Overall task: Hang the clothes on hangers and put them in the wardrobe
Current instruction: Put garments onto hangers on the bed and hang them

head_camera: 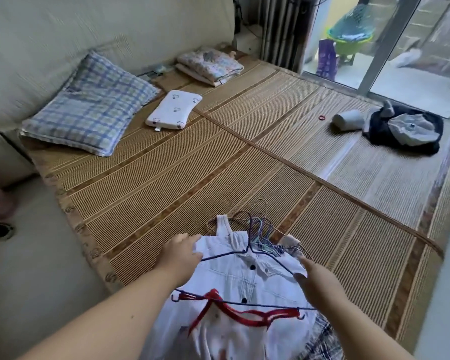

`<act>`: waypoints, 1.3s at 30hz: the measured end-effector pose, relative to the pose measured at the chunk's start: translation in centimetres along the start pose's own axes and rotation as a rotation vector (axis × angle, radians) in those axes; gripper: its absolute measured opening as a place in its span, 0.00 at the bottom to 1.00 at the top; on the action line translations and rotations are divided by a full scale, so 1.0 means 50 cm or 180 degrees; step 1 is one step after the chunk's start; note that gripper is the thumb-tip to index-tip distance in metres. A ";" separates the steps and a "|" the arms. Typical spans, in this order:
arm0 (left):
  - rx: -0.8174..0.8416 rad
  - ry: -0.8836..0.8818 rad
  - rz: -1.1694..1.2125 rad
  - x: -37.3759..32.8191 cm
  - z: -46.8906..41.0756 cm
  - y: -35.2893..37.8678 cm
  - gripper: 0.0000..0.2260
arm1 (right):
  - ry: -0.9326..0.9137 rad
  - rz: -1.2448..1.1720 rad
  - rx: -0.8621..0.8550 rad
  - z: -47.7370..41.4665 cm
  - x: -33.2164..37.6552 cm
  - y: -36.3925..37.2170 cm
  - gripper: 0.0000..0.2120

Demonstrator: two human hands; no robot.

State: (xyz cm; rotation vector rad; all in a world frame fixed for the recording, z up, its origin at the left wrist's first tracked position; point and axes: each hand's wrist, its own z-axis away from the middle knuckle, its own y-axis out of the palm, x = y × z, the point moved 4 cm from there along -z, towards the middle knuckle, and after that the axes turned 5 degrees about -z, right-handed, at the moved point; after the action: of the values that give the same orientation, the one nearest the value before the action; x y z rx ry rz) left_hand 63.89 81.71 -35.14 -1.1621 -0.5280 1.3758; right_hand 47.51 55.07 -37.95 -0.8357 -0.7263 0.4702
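White garment w/ red trim (234, 328) nearest cam, pale denim top (244, 266) just beyond it, both hands working a blue wire hanger (226, 253) into the top.

Left hand (179, 253) pinches the top's shoulder + hanger's left arm; right hand (313, 276) grips the hanger's right end and cloth, fingers closed on it. A 2nd blue hanger (244, 304) lies across the red-trim piece, nearer cam than the denim top. Spare hangers (260, 229) are bunched just beyond the top's collar, hooks crossing. All sit on the bamboo mat (166, 165); a dark clothes pile (403, 131) is far right of the top; wardrobe not in view. Risks, as I judge: lifting now could snag the spare hooks & drag the bunch up; the one strap looks loose, so the top may slide off the wire; the 2nd hanger could catch the hem.
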 end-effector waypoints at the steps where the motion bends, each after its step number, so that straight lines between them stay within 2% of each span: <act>1: 0.0043 -0.0011 -0.0027 0.000 0.005 0.000 0.24 | -0.0086 0.0082 0.0089 -0.005 0.017 0.003 0.26; 4: 0.0114 0.0009 -0.0009 0.003 0.036 -0.019 0.27 | -0.0492 0.0221 0.0224 -0.002 0.102 0.001 0.27; 8: -0.0048 0.0107 -0.0110 0.023 0.104 -0.107 0.28 | -0.1388 0.0278 0.0304 0.045 0.280 -0.015 0.24; 13: -0.0742 0.0179 -0.0314 0.080 0.242 -0.292 0.28 | -0.2650 0.0283 0.0168 0.186 0.559 -0.051 0.24; 18: -0.1670 -0.0107 -0.0455 0.207 0.439 -0.492 0.29 | -0.3733 0.0301 -0.0058 0.405 0.822 -0.062 0.27; 22: -0.2263 -0.0513 -0.0541 0.345 0.635 -0.620 0.29 | -0.4429 0.0261 -0.0063 0.590 0.997 -0.043 0.26; 29: -0.2982 -0.1492 -0.0979 0.560 0.985 -0.731 0.27 | -0.5348 0.0200 -0.0012 0.912 1.227 0.049 0.24; 34: -0.3486 -0.1982 -0.1518 0.632 1.172 -0.812 0.27 | -0.6000 0.0069 0.0029 1.120 1.349 0.098 0.25; 39: -0.3874 -0.2640 -0.2336 0.660 1.321 -0.949 0.26 | -0.6539 -0.0393 0.0081 1.286 1.476 0.077 0.24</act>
State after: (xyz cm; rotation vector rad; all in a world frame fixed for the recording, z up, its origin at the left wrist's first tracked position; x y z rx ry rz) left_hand 36.12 142.92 21.29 -1.0056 -2.3434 0.7400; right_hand 49.05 136.06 17.13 0.0367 -2.5856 1.1831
